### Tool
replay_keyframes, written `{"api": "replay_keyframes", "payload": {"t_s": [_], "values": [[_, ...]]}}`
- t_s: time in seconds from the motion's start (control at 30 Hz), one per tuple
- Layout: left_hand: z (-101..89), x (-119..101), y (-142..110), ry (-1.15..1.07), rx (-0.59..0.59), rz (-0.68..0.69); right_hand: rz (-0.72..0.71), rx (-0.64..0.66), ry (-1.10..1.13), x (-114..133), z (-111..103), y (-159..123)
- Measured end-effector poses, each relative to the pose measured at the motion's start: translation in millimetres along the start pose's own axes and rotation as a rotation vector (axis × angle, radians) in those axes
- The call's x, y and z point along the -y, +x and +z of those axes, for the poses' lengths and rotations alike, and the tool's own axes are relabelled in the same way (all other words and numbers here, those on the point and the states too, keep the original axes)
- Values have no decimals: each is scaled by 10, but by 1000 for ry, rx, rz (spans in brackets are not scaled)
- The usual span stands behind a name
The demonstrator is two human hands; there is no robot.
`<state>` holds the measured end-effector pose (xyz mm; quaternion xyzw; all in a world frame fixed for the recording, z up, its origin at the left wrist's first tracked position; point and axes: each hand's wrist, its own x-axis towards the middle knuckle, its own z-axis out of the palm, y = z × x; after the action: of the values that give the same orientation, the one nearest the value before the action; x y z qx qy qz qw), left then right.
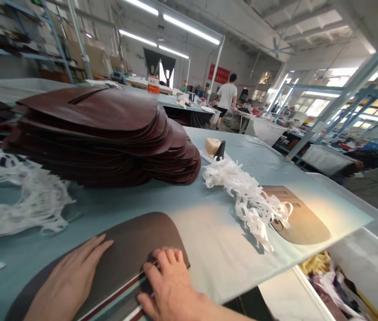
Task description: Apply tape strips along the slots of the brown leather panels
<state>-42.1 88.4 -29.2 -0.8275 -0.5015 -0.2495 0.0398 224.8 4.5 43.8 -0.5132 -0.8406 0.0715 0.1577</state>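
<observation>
A dark brown, leather-like panel with one rounded end lies in front of me on the blue-green table. Along its near part runs a long slot with white and dark red edges. My left hand rests flat on the panel's left part, fingers stretched out together. At the slot's right end, my right hand has curled fingers gripping the panel's edge material. Its thumb sits lower, across the slot. What lies beneath those fingertips is partly hidden.
A tall stack of reddish-brown panels stands behind. White strip piles lie right and left. A tan template, a yellowish block and a black pointed object are on the table. A person stands far off.
</observation>
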Motion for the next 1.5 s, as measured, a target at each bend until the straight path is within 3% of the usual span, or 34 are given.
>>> {"api": "replay_keyframes", "payload": {"t_s": [0.2,0.33,0.53,0.63,0.7,0.83,0.97,1.13,1.33,1.4,1.5], "values": [[-81,-96,349,-94,73,-34,71,-28,-22,202,206,14],[-184,-167,374,-251,34,-128,43,-82,-50,203,279,21],[-561,-159,97,-243,-111,-348,-204,-219,-172,-37,413,89],[-759,-27,-128,-163,-175,-499,-312,-213,-111,-115,412,309],[-866,115,-285,-131,-229,-594,-334,-214,-14,-34,391,551],[-1011,394,-518,-118,-368,-731,-324,-86,242,480,368,1189],[-1137,484,-581,-132,-503,-798,-300,87,429,1182,458,1828],[-1348,505,-621,-57,-698,-866,-308,108,675,1878,654,2358],[-1522,752,-677,61,-907,-968,-339,63,819,2482,798,2740],[-1493,858,-644,121,-894,-930,-320,67,882,2618,881,2817],[-1365,1008,-604,255,-638,-832,-265,109,1007,2624,979,2861]]}}
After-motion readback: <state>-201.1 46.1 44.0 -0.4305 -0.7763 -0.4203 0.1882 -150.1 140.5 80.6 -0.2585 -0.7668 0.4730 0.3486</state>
